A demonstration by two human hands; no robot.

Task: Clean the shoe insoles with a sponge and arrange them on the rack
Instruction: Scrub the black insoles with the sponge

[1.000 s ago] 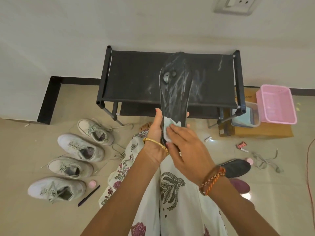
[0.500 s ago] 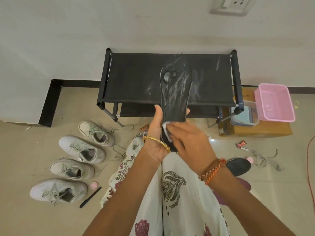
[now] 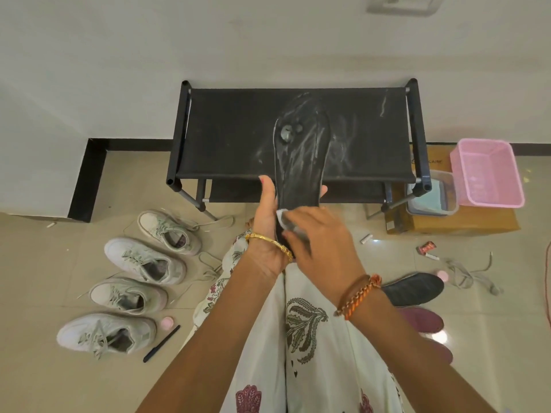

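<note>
While the left hand (image 3: pixel 269 217) keeps its grip closed around the black insole (image 3: pixel 301 162) propped on the rack (image 3: pixel 226 132), the right hand (image 3: pixel 320 234), clutching the sponge (image 3: pixel 282 216), has slid from mid-insole toward the heel. Scrubbing looks almost finished; racking remains.

A home entryway: tiled floor (image 3: pixel 328 234), shoe rack (image 3: pixel 238 138) against the wall, sneakers (image 3: pixel 143 260) lined beside it.
</note>
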